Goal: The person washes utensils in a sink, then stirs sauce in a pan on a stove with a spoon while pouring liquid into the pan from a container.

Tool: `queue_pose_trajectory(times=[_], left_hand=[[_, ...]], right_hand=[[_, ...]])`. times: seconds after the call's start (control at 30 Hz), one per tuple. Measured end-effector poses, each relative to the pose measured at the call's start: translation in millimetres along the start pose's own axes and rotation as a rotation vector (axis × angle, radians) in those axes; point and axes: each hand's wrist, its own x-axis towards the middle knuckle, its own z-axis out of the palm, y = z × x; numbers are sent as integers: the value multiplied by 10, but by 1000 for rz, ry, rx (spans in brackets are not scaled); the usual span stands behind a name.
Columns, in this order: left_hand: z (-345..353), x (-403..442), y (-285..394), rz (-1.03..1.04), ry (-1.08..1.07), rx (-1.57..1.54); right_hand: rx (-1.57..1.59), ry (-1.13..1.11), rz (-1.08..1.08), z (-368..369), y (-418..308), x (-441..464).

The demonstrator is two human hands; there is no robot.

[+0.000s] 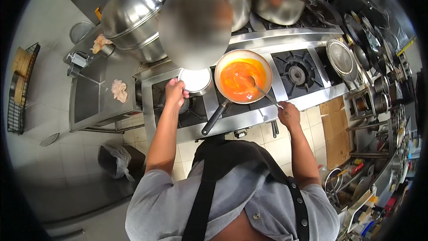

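My left hand grips the side of a small round metal container filled with something white. It is held just left of a frying pan that sits on the stove, its black handle pointing toward me. Orange sauce with yellower streaks covers the pan's bottom. My right hand is closed on the handle of a metal spoon, whose head dips into the sauce.
Large steel pots and a domed steamer stand behind the stove. A bare burner lies right of the pan, with strainers beyond. A crumpled cloth rests on the left counter. A blurred round patch hides part of the back.
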Motion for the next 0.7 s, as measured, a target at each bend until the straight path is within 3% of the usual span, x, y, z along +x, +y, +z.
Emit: queue_pose_trajectory(times=[0.2,0.6,0.7], left_hand=[[591,275,-60,-16,-155,37],[1168,522,-126,5,-161,112],[1217,556,-134,11,-164,110]], right_hand=[[-9,-30,33,-165,-158,-100],[-21,-72,90,-85,-240,-47],[-15,-29,20,-102,-259,-66]])
